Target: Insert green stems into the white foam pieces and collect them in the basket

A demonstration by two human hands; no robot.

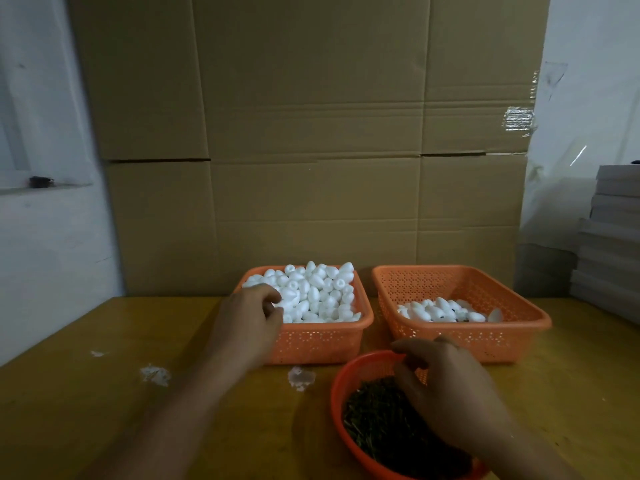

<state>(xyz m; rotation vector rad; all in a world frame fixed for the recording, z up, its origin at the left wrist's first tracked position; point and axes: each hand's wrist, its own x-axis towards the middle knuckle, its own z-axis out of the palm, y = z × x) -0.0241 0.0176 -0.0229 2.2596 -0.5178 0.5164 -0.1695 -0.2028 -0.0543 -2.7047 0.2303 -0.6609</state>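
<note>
The left orange basket (322,341) is heaped with white foam pieces (318,292). My left hand (249,320) reaches over its near-left corner, and its curled fingers and thumb pinch one foam piece at the edge of the heap. The right orange basket (512,327) holds a few foam pieces (440,311) on its floor. In front, a round orange bowl (337,403) is filled with dark green stems (377,417). My right hand (446,393) hovers over this bowl with its fingers curled down toward the stems. Any stem between the fingers is hidden.
The baskets and bowl stand on a yellow-brown wooden table (104,393). White foam crumbs (155,374) and another crumb patch (301,377) lie on it. A tall cardboard wall (311,133) stands behind the baskets. Stacked grey boxes (609,237) rise at the right.
</note>
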